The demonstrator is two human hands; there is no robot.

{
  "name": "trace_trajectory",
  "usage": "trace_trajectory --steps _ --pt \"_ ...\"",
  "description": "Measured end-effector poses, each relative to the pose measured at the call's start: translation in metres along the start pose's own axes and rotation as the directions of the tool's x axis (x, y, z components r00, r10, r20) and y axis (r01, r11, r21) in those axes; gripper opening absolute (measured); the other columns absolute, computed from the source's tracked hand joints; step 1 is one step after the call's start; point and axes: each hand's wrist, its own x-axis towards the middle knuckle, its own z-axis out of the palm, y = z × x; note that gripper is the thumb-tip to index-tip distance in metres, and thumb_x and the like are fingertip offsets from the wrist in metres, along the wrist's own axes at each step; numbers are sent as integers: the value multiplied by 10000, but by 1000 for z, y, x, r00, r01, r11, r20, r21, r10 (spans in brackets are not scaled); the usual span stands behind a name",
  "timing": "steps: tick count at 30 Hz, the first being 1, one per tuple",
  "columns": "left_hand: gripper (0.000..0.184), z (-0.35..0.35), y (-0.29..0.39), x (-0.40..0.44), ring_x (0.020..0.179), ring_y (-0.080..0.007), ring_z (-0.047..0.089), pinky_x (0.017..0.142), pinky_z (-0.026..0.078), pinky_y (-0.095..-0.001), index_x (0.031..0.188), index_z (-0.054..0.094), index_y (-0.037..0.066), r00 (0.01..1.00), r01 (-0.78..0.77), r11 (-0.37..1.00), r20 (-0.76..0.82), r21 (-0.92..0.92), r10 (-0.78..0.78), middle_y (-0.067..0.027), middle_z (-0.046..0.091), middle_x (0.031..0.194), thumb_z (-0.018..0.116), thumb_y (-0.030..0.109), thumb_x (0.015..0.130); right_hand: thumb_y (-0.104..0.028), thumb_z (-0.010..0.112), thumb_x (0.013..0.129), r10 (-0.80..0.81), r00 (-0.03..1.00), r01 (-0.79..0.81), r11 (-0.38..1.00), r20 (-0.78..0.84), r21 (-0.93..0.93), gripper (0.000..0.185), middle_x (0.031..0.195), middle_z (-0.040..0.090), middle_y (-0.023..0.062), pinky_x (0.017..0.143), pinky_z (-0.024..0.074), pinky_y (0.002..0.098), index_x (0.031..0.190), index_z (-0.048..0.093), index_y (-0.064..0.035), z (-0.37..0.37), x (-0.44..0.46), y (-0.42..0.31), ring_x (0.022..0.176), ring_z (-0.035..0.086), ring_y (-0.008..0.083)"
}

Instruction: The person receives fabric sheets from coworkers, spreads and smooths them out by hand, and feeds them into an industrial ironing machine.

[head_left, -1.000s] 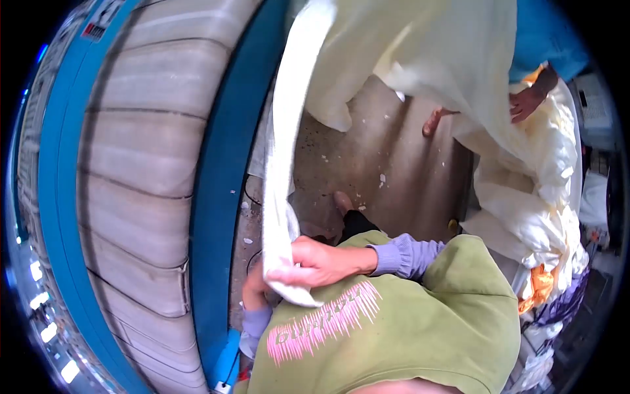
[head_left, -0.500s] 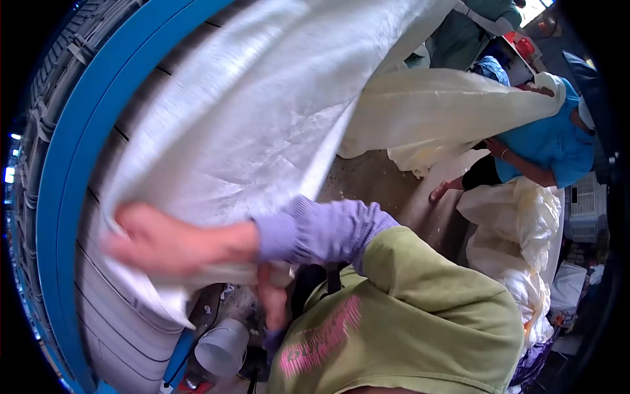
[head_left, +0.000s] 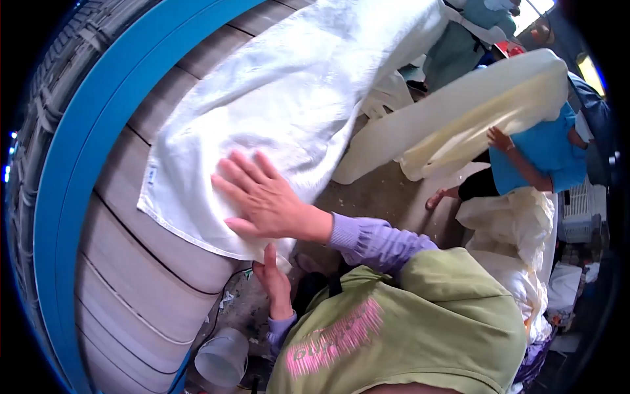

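A white cloth [head_left: 262, 111] lies over a curved grey surface of wide bands [head_left: 151, 249], with a small blue-marked label near its left corner. On the cloth near its lower edge, my right hand [head_left: 269, 203] rests palm down, fingers spread. Below it, at the cloth's near edge, my left hand [head_left: 274, 286] is raised with one digit stretched up; its fingers are partly hidden, and I see no clear grip on the cloth.
A blue curved rail [head_left: 62, 217] borders the banded surface. A white bucket [head_left: 222, 358] stands on the floor below. To the right, a person in a blue shirt [head_left: 535, 154] handles a cream cloth [head_left: 459, 115]. Heaped cream cloth [head_left: 505, 230] lies nearby; another person [head_left: 453, 56] is behind.
The cloth, lifted and blurred before, now lies flatter on the banded surface. My right hand has moved right and opened out flat on it. The other person's cream cloth has risen.
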Motion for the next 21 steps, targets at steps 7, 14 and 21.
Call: trace_trajectory --steps 7,14,21 --pt "455 -55 -120 116 1035 -198 492 876 401 -326 1189 468 -66 992 -126 808 60 575 113 -123 510 1178 563 223 851 -629 289 818 -19 1000 20 1000 23 -19 791 1445 207 139 1079 23 475 1388 240 -83 68 120 12 1358 110 286" --pt "439 -141 -139 116 1055 -223 482 917 371 -353 1208 437 -46 969 -80 865 -163 496 183 -126 452 1244 545 190 854 -367 566 784 -102 895 228 942 -434 247 507 1273 408 173 1031 229 499 1181 465 -69 11 81 -6 1272 289 329" --pt "344 -83 -36 -8 1036 -189 515 913 381 -329 1090 541 -66 984 -93 981 -132 170 116 -128 555 1130 568 202 876 -91 568 777 414 896 -344 876 -162 337 313 1213 481 129 961 357 441 1087 524 -93 19 -235 96 1151 446 307"
